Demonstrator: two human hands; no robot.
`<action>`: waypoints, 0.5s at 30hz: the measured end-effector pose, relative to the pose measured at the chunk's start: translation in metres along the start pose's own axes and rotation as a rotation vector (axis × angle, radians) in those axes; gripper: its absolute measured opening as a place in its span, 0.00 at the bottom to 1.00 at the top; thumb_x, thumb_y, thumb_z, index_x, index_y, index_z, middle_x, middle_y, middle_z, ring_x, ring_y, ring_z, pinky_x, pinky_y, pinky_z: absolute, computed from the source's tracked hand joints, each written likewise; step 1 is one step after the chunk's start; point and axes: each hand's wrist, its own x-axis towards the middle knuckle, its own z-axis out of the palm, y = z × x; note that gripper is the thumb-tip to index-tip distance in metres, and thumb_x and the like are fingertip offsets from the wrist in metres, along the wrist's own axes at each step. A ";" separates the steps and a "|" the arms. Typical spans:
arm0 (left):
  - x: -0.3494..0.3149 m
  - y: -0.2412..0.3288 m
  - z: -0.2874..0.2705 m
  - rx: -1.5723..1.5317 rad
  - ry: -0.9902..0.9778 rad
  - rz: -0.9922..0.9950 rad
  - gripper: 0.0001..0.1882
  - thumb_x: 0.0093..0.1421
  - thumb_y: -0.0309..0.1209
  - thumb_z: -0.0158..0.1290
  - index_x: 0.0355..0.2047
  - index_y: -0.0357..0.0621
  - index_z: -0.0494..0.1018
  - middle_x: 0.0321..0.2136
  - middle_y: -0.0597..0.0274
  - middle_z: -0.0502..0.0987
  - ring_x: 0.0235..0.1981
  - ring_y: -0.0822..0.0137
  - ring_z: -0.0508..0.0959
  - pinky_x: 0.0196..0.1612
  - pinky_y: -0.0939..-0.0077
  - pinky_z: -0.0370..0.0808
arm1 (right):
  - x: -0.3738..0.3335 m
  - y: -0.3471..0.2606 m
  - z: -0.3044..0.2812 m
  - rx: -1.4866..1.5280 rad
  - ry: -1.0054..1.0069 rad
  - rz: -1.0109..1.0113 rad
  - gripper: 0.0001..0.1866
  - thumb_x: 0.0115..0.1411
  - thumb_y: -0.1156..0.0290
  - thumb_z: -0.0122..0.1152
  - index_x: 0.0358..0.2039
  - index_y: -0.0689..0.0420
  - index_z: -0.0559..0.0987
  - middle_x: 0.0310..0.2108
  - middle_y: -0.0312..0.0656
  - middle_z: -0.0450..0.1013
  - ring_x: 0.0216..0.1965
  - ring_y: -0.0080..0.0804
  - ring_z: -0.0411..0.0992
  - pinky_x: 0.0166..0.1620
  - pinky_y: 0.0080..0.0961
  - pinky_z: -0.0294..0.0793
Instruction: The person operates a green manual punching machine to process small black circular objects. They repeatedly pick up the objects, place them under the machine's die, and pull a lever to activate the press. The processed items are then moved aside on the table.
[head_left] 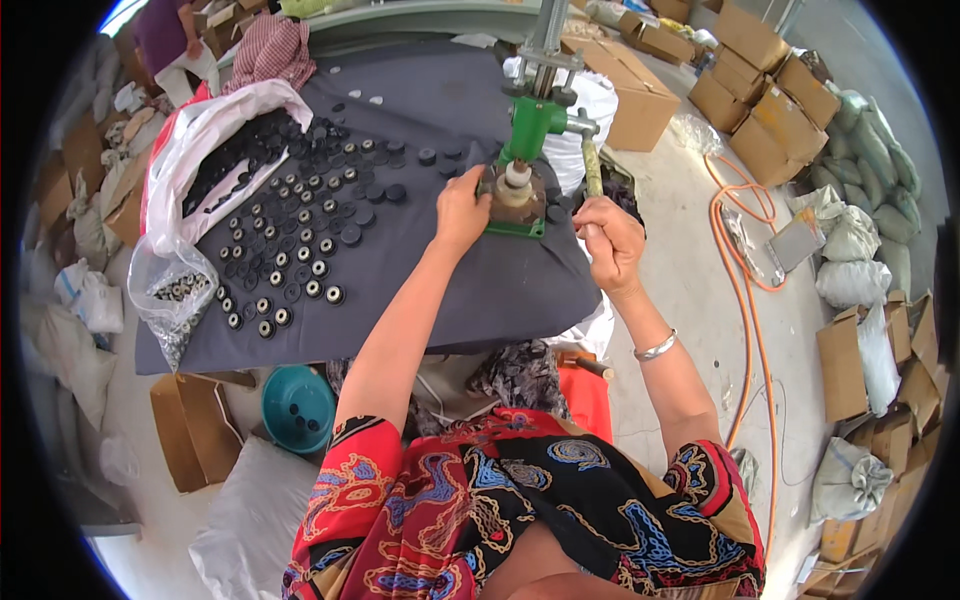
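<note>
A green hand press (532,128) stands on the dark cloth-covered table (450,315), with a pale round die (517,176) above its base plate. My right hand (612,240) is wrapped round the lower end of the press lever (592,168). At the left edge of the base, my left hand (462,212) has its fingers bent together; what they hold, if anything, is hidden. Many black round caps with metal rings (318,268) lie spread to the left. Plain black caps (396,192) lie between them and my left hand.
On the table's left are an open white sack (283,92) of black parts and a clear bag (178,290) of small metal rings. Below stand a turquoise basin (270,408) and a cardboard box (190,440). An orange hose (745,300) crosses the floor at right. Another person (168,40) stands far left.
</note>
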 end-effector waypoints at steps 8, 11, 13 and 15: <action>0.015 -0.052 -0.019 0.376 0.070 0.036 0.21 0.52 0.24 0.57 0.48 0.40 0.73 0.46 0.47 0.75 0.45 0.45 0.75 0.46 0.58 0.75 | 0.109 -0.009 -0.027 0.372 0.137 0.385 0.11 0.61 0.74 0.45 0.31 0.66 0.77 0.16 0.37 0.67 0.18 0.21 0.64 0.24 0.19 0.62; 0.032 -0.054 -0.010 0.486 0.006 -0.044 0.20 0.51 0.29 0.59 0.46 0.40 0.73 0.43 0.48 0.76 0.43 0.47 0.75 0.44 0.58 0.76 | 0.136 0.009 -0.036 0.422 0.156 0.395 0.12 0.61 0.73 0.44 0.30 0.65 0.76 0.14 0.37 0.65 0.15 0.22 0.63 0.22 0.20 0.63; 0.033 -0.069 0.002 0.481 0.164 0.011 0.19 0.49 0.31 0.62 0.41 0.40 0.73 0.40 0.50 0.76 0.42 0.49 0.75 0.42 0.59 0.76 | 0.141 0.007 -0.033 0.430 0.156 0.409 0.12 0.60 0.73 0.44 0.30 0.65 0.76 0.13 0.37 0.64 0.14 0.23 0.63 0.22 0.20 0.64; 0.032 -0.068 0.003 0.501 0.130 -0.056 0.17 0.48 0.31 0.63 0.38 0.40 0.74 0.38 0.52 0.77 0.42 0.50 0.75 0.41 0.61 0.77 | 0.138 0.002 -0.034 0.432 0.160 0.445 0.12 0.60 0.73 0.43 0.29 0.65 0.75 0.13 0.37 0.64 0.14 0.23 0.62 0.22 0.21 0.65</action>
